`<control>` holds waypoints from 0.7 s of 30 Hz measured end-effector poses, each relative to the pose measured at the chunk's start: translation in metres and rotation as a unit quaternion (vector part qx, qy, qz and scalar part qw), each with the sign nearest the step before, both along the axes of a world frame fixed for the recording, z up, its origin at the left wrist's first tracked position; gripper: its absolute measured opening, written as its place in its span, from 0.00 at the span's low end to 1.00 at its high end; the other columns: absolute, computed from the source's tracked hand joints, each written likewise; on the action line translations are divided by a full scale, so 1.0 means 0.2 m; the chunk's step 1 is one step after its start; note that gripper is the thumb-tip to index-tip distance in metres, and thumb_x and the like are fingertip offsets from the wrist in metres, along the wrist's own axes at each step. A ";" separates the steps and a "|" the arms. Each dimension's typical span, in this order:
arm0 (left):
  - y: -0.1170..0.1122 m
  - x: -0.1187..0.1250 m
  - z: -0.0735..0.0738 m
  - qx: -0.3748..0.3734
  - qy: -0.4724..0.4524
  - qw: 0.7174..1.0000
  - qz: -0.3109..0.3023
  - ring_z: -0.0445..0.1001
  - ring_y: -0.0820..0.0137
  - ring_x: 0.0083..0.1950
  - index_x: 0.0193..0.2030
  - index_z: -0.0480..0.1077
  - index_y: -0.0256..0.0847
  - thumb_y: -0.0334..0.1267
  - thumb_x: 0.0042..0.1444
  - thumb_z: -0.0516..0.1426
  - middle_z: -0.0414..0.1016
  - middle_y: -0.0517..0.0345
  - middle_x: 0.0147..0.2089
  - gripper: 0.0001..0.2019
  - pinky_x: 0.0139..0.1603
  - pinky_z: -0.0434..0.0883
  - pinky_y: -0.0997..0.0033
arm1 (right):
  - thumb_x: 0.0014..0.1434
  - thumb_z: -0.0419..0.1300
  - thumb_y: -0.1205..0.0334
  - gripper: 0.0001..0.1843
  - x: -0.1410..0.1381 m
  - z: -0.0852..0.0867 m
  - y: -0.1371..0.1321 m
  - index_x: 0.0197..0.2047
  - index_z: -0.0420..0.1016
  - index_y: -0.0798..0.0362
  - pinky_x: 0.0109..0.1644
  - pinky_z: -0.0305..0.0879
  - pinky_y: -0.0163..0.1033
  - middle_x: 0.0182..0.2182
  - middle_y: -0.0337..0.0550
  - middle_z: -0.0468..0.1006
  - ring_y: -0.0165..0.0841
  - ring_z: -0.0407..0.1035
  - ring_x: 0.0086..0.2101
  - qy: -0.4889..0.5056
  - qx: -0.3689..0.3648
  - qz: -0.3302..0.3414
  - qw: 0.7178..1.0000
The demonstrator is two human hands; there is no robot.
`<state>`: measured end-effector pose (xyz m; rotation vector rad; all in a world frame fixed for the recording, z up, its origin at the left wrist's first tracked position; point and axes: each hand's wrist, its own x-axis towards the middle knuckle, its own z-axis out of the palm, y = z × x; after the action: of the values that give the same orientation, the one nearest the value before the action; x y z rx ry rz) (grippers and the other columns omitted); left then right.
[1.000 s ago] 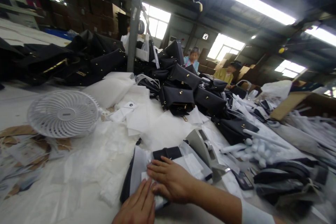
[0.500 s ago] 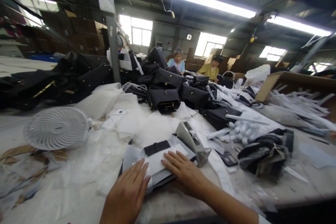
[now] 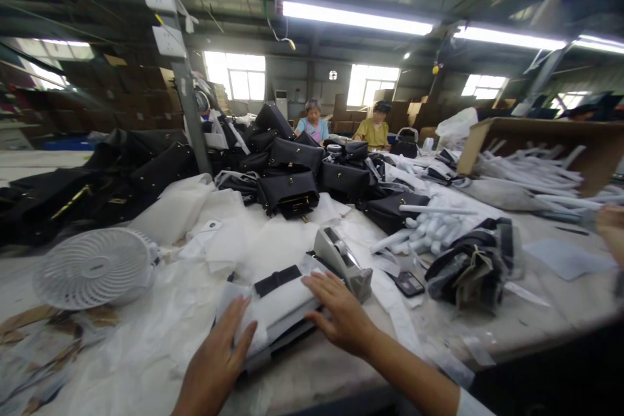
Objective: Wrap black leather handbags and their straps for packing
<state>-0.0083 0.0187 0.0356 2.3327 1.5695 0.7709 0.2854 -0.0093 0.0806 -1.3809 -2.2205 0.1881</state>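
A black strap item wrapped in white foam sheet (image 3: 280, 302) lies on the table in front of me. My left hand (image 3: 217, 357) lies flat on its left end, fingers stretched out. My right hand (image 3: 341, 312) presses flat on its right end, fingers spread. Just right of my right hand stands a grey tape dispenser (image 3: 344, 260).
A white fan (image 3: 95, 266) lies at left on crumpled white sheets. A heap of black handbags (image 3: 292, 175) fills the table's middle and left. White foam rolls (image 3: 429, 231), a phone (image 3: 408, 283), bundled black straps (image 3: 468, 266) and a cardboard box (image 3: 541, 143) sit right. Two people sit far behind.
My view has swung right and lifted. Both hands slid apart on the wrapped item, from the foam's overlapping middle to its two ends.
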 end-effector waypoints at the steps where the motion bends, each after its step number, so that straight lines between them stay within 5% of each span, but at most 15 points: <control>1: 0.00 -0.05 -0.01 -0.007 -0.029 0.999 0.036 0.58 0.59 0.70 0.66 0.62 0.40 0.51 0.65 0.49 0.62 0.49 0.69 0.27 0.69 0.59 0.52 | 0.67 0.54 0.52 0.29 0.03 0.00 0.01 0.66 0.62 0.56 0.71 0.48 0.54 0.63 0.53 0.67 0.43 0.56 0.65 0.025 0.008 -0.071 0.997; 4: 0.02 -0.18 -0.08 -0.069 -0.083 0.987 0.116 0.64 0.50 0.66 0.64 0.65 0.32 0.54 0.64 0.49 0.68 0.39 0.64 0.30 0.64 0.65 0.45 | 0.67 0.53 0.53 0.27 0.09 -0.04 0.05 0.63 0.67 0.62 0.66 0.56 0.58 0.61 0.60 0.69 0.49 0.60 0.62 0.060 -0.012 -0.216 0.975; 7: 0.05 -0.22 -0.12 -0.180 -0.205 0.948 0.162 0.72 0.50 0.59 0.60 0.68 0.34 0.56 0.63 0.50 0.75 0.38 0.58 0.29 0.54 0.75 0.50 | 0.66 0.55 0.51 0.26 0.11 -0.10 0.09 0.59 0.72 0.61 0.63 0.59 0.63 0.57 0.60 0.73 0.53 0.65 0.59 0.072 -0.030 -0.235 0.969; 12: 0.03 -0.13 -0.03 -0.301 -0.341 0.877 0.158 0.68 0.55 0.64 0.70 0.53 0.30 0.53 0.62 0.53 0.61 0.36 0.68 0.36 0.59 0.72 0.58 | 0.65 0.56 0.54 0.21 0.06 -0.17 0.07 0.56 0.75 0.55 0.65 0.58 0.60 0.57 0.54 0.74 0.49 0.64 0.60 0.106 -0.016 -0.234 0.966; 16: -0.03 -0.10 0.05 -0.222 -0.352 0.902 0.120 0.64 0.58 0.67 0.73 0.44 0.44 0.52 0.63 0.53 0.62 0.45 0.69 0.37 0.63 0.67 0.56 | 0.64 0.55 0.56 0.27 0.05 -0.25 -0.08 0.65 0.65 0.56 0.66 0.59 0.57 0.62 0.55 0.67 0.46 0.60 0.63 0.196 0.027 -0.230 0.953; 21: -0.06 -0.19 0.00 -0.139 -0.369 0.914 0.097 0.64 0.53 0.67 0.73 0.42 0.53 0.60 0.56 0.57 0.62 0.54 0.70 0.43 0.64 0.65 0.51 | 0.63 0.58 0.54 0.31 0.06 -0.30 -0.29 0.67 0.57 0.50 0.65 0.60 0.58 0.60 0.54 0.69 0.49 0.62 0.61 0.287 0.093 -0.258 0.918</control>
<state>-0.0470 0.0061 0.0363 1.4306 1.4280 1.1969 0.2976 -0.0672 0.0211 -1.5120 -1.3150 0.1610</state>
